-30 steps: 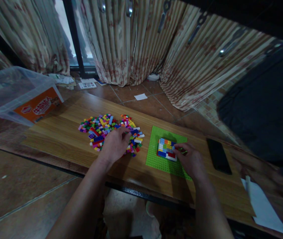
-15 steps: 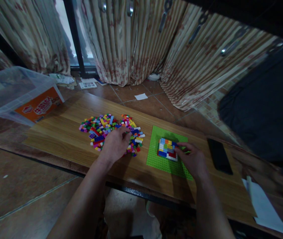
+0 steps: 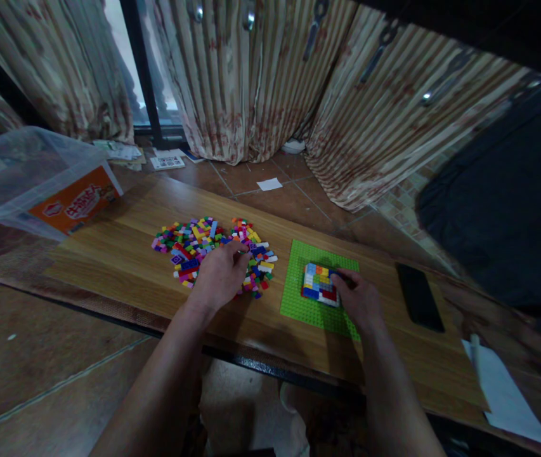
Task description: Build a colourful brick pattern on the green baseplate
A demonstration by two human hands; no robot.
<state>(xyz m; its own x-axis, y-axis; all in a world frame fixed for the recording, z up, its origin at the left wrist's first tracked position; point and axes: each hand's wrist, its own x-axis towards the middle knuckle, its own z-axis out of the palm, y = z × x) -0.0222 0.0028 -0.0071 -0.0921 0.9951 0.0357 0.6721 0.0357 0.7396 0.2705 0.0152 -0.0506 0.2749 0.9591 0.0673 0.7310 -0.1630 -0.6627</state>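
Observation:
A low, square build of many-coloured toy bricks (image 3: 318,284) sits on a green studded baseplate (image 3: 293,298). My right hand (image 3: 356,298) reaches over the baseplate's right part, its fingers closed at the back right corner of the build. A dark blue brick shows right at those fingertips. Over the right half of a loose heap of toy bricks (image 3: 194,238) is my left hand (image 3: 222,273), thumb and fingers bent together. Whatever may be between the left fingers is too small to make out. The hand covers part of the heap.
A black phone (image 3: 419,297) lies right of the baseplate on the wooden board (image 3: 122,254). Beyond the board's left end stands a clear plastic bin (image 3: 37,184) with an orange label. White paper (image 3: 508,393) is at the right end. Curtains (image 3: 251,82) hang behind.
My right hand has shifted slightly left, and its fingers are drawn closer together at the build's corner. My left hand has hardly moved over the heap.

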